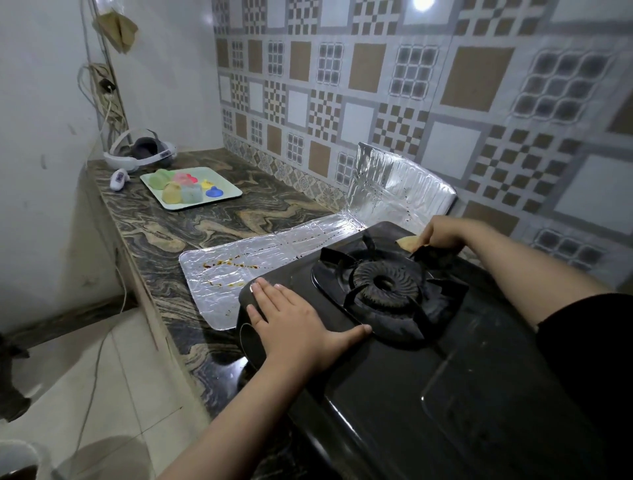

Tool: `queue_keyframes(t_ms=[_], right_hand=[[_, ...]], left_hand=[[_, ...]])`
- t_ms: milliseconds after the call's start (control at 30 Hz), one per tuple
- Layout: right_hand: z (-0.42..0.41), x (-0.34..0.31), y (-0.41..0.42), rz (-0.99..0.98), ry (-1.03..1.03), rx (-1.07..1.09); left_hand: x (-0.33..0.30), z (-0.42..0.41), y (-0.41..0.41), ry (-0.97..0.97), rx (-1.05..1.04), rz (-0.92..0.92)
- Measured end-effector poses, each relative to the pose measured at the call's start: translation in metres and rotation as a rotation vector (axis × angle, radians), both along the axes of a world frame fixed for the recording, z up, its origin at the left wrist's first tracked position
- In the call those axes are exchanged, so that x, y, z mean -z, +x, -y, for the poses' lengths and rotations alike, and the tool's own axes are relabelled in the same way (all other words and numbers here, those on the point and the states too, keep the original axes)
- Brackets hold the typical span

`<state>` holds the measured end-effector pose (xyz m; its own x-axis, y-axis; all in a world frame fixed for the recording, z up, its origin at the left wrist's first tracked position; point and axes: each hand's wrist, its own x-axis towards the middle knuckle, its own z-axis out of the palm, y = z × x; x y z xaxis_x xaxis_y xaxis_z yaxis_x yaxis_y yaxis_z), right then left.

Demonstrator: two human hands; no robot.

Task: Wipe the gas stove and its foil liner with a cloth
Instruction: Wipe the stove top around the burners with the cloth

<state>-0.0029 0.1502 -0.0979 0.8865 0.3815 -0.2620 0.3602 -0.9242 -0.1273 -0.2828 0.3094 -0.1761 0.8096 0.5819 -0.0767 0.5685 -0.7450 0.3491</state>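
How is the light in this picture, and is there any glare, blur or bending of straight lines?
Head view: dim overall; a bright lamp reflection glares on the wall tiles at the top; the foil liner shines pale; the black stove loses detail toward the lower right, where it looks smeared; the wide lens bends the counter edge and tile lines; both the left hand and right hand stay fairly sharp.
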Motion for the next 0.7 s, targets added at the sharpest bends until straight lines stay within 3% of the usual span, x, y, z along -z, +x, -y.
queue_keyframes(t_ms=[400,700], right_hand=[[0.030,-0.002,-0.042,-0.018,0.081,0.075],[0.114,0.000,-0.082,-0.032,0.063,0.243]], left_hand=[[0.000,-0.002,-0.003,-0.029,0.018,0.020],[-0.001,-0.002,-0.003,-0.032,0.031,0.030]])
